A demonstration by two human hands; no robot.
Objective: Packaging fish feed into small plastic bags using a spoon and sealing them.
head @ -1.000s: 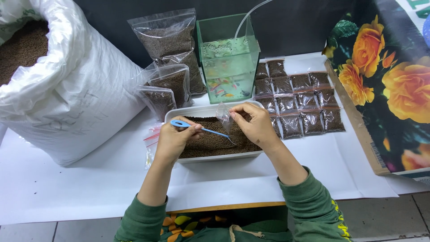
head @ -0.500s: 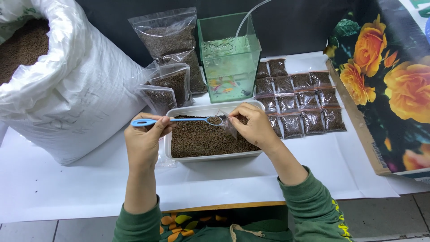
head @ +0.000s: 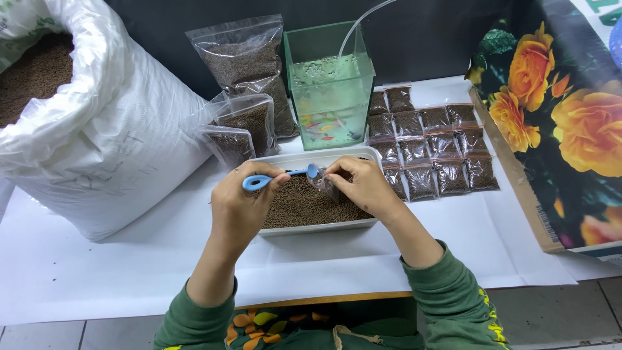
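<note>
The left hand [head: 243, 207] grips a blue spoon [head: 278, 177] by its handle, fingers closed around it. The right hand [head: 363, 185] pinches a small clear bag [head: 324, 186] open, fingers closed on its mouth. A moment ago the spoon was lower in the pellets; now its bowl is lifted level and touches the bag's opening, so a scoop seems to be going in. Both hands are above a white tray [head: 311, 223] of brown pellets on the tabletop [head: 97, 272]. To the right lie rows of filled small bags [head: 431, 142]; far behind stands a green tank [head: 330, 91]; to the left a big white sack [head: 110, 129].
</note>
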